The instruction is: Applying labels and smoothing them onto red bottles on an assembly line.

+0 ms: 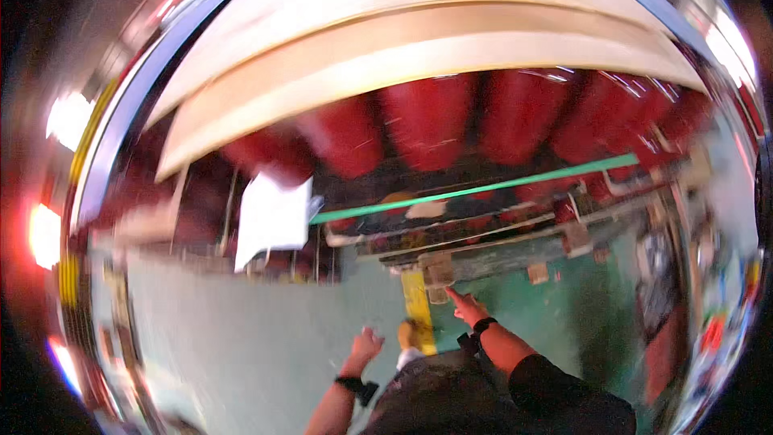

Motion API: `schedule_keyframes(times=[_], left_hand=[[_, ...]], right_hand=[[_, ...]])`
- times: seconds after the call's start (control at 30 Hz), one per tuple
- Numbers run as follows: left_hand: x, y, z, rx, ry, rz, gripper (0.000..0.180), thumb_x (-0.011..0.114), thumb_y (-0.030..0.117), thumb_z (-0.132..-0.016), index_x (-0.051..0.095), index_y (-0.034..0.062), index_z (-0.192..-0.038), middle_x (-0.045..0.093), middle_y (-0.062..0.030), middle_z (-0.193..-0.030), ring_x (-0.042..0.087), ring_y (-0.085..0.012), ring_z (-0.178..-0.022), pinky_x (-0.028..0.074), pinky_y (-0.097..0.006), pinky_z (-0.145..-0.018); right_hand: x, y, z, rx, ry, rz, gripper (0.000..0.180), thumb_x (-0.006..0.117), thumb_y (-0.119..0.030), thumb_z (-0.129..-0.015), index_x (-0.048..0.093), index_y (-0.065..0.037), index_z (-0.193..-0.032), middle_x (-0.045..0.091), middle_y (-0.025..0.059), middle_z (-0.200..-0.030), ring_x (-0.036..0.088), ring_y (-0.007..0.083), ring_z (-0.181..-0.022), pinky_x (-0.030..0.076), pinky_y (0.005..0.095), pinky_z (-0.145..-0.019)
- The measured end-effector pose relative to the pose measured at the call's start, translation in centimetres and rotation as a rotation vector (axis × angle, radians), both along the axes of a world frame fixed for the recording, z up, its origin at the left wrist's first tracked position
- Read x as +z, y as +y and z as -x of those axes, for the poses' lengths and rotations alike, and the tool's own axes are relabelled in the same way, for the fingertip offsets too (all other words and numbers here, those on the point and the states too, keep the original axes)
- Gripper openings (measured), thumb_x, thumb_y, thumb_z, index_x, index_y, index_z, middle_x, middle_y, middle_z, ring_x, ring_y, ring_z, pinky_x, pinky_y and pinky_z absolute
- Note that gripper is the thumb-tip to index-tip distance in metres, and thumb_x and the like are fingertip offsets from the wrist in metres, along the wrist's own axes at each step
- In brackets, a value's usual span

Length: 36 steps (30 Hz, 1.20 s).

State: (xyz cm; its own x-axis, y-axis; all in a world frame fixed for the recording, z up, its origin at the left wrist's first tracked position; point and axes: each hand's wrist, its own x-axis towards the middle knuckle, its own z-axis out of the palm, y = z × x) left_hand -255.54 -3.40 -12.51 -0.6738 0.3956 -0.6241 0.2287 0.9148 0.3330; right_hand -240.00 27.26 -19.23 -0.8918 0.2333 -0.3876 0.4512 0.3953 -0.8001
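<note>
My right hand [467, 307] is held out over the floor with its index finger stretched forward. It appears to hold nothing, and a dark band circles the wrist. Lower and to the left, my left hand [367, 345] hangs over the grey-green floor [241, 314], also with a dark band at the wrist. Motion smears its fingers, and nothing shows in it. Neither hand touches anything. Beyond my right fingertip lie small brown blocks [437, 270] at the foot of a rack. Between the hands, a tan shoe [409, 333] stands beside a yellow floor stripe [415, 298].
Ahead, large red rounded objects [427, 121] line up beneath pale boards [451, 32]. A green strip [475, 191] runs across the rack's front. A white sheet [274, 213] hangs at its left. Blurred dark items [656, 266] stand along the right side.
</note>
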Motion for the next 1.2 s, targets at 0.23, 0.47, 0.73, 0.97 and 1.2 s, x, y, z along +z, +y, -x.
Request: schedule_keyframes(times=[0.23, 0.47, 0.73, 0.97, 1.2], left_hand=[[0.6, -4.4, 4.5, -0.008, -0.192, -0.169, 0.046, 0.059, 0.026, -0.081, 0.052, -0.0018, -0.118, 0.065, -0.0179, -0.094, 0.066, -0.0284, -0.085, 0.051, -0.038, -0.078], [-9.9, -15.1, 11.3, -0.287, -0.175, 0.024, 0.053, 0.060, 0.034, -0.088, 0.042, 0.0135, -0.133, 0.061, -0.0152, -0.112, 0.057, -0.0280, -0.105, 0.049, -0.043, -0.086], [-9.1, -8.5, 13.2, -0.255, -0.136, -0.351, 0.023, 0.065, 0.009, -0.075, 0.052, 0.0010, -0.092, 0.061, -0.0097, -0.073, 0.060, -0.0177, -0.071, 0.049, -0.030, -0.065], [-3.1, 15.6, 4.8, -0.392, 0.060, -0.485, 0.058, 0.070, 0.025, -0.078, 0.047, -0.0062, -0.121, 0.057, -0.0205, -0.105, 0.056, -0.0293, -0.097, 0.044, -0.038, -0.086], [-4.6, 25.9, 1.9, -0.769, 0.231, -0.286, 0.089, 0.076, 0.043, -0.068, 0.038, -0.0112, -0.128, 0.050, -0.0298, -0.122, 0.048, -0.0401, -0.115, 0.040, -0.046, -0.095]], right_hand=[[-2.2, -3.0, 6.6, -0.947, 0.309, 1.101, 0.080, 0.069, -0.022, -0.080, 0.024, -0.014, -0.146, 0.024, 0.0083, -0.151, 0.018, 0.0266, -0.140, 0.017, 0.0453, -0.112], [-11.5, -6.7, 10.5, -1.080, 0.597, 0.929, 0.076, 0.072, -0.049, -0.074, 0.041, -0.018, -0.136, 0.039, 0.0031, -0.142, 0.024, 0.0211, -0.136, 0.024, 0.0392, -0.108], [-5.5, -4.2, 10.2, -1.515, 0.471, 1.544, 0.062, 0.081, -0.031, -0.069, 0.048, -0.005, -0.115, 0.051, 0.0036, -0.112, 0.048, 0.0159, -0.106, 0.040, 0.0330, -0.093], [-12.7, -6.4, 2.6, -1.631, 0.496, 1.395, 0.060, 0.080, -0.028, -0.069, 0.047, -0.007, -0.115, 0.049, 0.0006, -0.102, 0.049, 0.0123, -0.093, 0.045, 0.0286, -0.083], [-4.1, -9.5, -1.3, -1.516, 0.514, 1.464, 0.066, 0.075, -0.010, -0.075, 0.038, -0.009, -0.130, 0.053, 0.0059, -0.120, 0.060, 0.0206, -0.098, 0.049, 0.0327, -0.081]])
